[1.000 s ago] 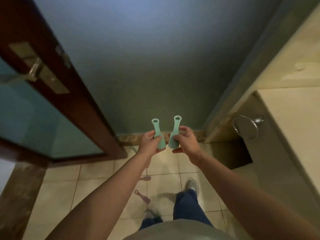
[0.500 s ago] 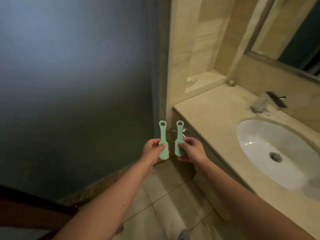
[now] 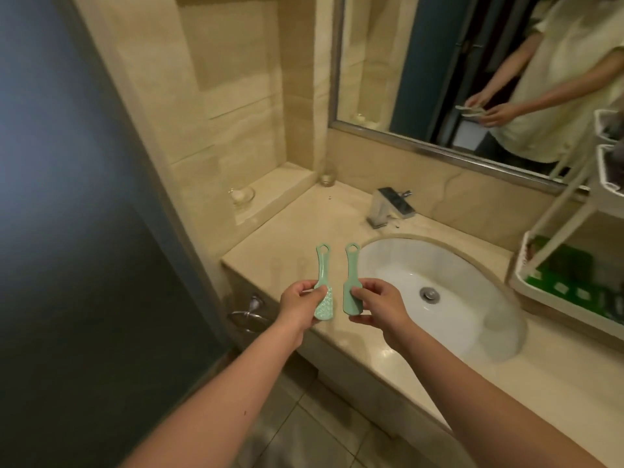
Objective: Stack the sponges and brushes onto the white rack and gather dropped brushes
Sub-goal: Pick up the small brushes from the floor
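Two green brushes held over a bathroom counter (image 3: 297,238)
The left hand (image 3: 300,304) pinches the left brush (image 3: 320,278) by its head between thumb and curled fingers; the right hand (image 3: 380,307) pinches the right brush (image 3: 350,278) likewise; both handles reach beyond the fingertips, side by side, not touching; the white rack (image 3: 553,214) stands well right of the right fingers, past the sink (image 3: 388,256)

Chrome faucet (image 3: 391,207) behind white basin (image 3: 472,319); mirror (image 3: 472,69) above; towel ring (image 3: 248,315) below counter.
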### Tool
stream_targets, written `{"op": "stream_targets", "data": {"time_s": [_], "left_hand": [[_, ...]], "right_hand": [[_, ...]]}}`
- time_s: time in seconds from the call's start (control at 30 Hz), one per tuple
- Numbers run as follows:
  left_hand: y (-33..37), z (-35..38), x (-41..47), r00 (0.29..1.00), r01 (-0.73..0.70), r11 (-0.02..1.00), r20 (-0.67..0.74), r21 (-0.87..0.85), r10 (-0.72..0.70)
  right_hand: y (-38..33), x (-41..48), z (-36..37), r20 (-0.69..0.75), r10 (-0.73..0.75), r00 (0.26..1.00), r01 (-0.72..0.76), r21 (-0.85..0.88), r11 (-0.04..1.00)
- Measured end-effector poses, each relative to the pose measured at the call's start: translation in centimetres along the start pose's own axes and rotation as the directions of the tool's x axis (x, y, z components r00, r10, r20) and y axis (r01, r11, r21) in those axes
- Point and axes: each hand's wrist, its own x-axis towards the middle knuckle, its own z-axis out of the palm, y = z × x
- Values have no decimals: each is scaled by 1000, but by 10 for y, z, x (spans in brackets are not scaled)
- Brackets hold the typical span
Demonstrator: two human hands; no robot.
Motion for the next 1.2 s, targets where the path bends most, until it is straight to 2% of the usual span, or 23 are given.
{"op": "stream_targets", "data": {"time_s": [0.27,0.5,0.67,1.03,1.2], "left_hand": [[18,75,49,973,-13,990,229,138,-19],[33,136,74,882,-89,963,469,255,-42],[29,171,74,813,-138,932,576,335,-87],[12,261,48,683,-192,873,699,448,-209],[5,323,29,663,-208,868,717,452,-215]], "right_hand": [[-6,19,-60,-258,37,966,5,159,987],[-9,18,-100,-509,70,858,69,250,966],[-3,4,-118,-618,88,781,123,290,949],[4,-20,-199,-782,188,594,126,322,938],[-4,-21,-264,-803,183,568,118,299,947]]}}
